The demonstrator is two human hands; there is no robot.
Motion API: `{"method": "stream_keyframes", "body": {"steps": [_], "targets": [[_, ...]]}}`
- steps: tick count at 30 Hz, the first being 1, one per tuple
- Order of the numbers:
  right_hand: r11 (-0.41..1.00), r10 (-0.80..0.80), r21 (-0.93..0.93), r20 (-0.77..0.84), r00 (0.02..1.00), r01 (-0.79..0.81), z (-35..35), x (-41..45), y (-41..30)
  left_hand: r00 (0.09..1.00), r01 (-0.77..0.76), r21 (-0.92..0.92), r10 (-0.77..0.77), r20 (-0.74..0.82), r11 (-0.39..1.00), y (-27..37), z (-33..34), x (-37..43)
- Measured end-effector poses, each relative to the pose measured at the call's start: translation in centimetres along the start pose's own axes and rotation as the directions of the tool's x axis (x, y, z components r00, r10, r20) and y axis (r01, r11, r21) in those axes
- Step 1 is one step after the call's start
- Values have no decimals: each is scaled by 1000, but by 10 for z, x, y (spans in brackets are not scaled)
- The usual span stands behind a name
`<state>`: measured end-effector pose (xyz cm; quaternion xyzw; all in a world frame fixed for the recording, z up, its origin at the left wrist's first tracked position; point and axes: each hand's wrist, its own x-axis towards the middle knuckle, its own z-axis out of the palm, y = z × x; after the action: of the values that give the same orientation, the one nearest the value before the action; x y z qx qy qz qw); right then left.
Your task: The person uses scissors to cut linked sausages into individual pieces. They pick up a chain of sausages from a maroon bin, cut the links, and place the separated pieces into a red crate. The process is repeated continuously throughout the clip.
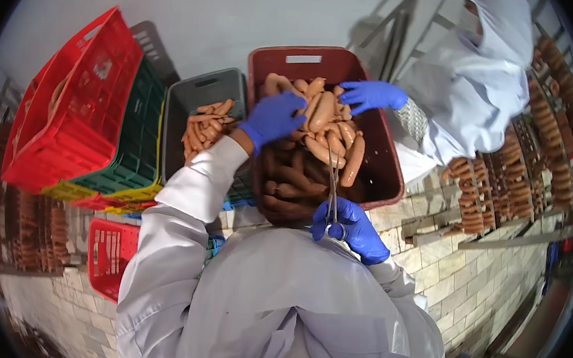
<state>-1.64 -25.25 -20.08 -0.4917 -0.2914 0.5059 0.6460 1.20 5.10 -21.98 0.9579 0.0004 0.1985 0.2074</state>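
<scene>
Straight before me stands a dark red plastic crate (303,59) with plump pale sausages (323,112) heaped in it. My left hand (276,119), in a blue glove, reaches over the heap at the crate's left side; its fingertips are at the sausages, and I cannot tell whether it grips one. In my right hand (351,227), also gloved in blue, is a pair of metal scissors (334,193), blades pointing away from me over the crate's near side. Shadow darkens the sausages nearest my body. To the left, a grey crate (208,83) holds smaller sausages (204,129).
A co-worker's blue-gloved hand (374,96) touches the heap from the right. Stacked red and green crates (68,126) rise at the left, with a red basket (109,251) on the floor. Racks of hanging sausages (477,194) stand on the right over a tiled floor (453,273).
</scene>
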Motion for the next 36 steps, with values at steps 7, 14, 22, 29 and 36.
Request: {"method": "stream_keyframes", "body": {"steps": [7,14,22,29,36], "targets": [[986,-138,66,-168,976,151,-30,-58,25,969,-156,85,136,206,984,95,127,32],[973,-154,119,-308,939,198,-45,-90,22,920,-350,386,235,315,853,53,162,71],[971,-121,177,-220,968,162,-69,-75,24,732,-376,271,105,673,886,70,137,82],[940,-132,328,90,987,95,-74,-37,4,982,-69,189,33,188,980,97,-60,53],[813,-158,554,504,849,-178,-56,23,-11,953,47,209,18,-302,977,110,-108,-8]]}}
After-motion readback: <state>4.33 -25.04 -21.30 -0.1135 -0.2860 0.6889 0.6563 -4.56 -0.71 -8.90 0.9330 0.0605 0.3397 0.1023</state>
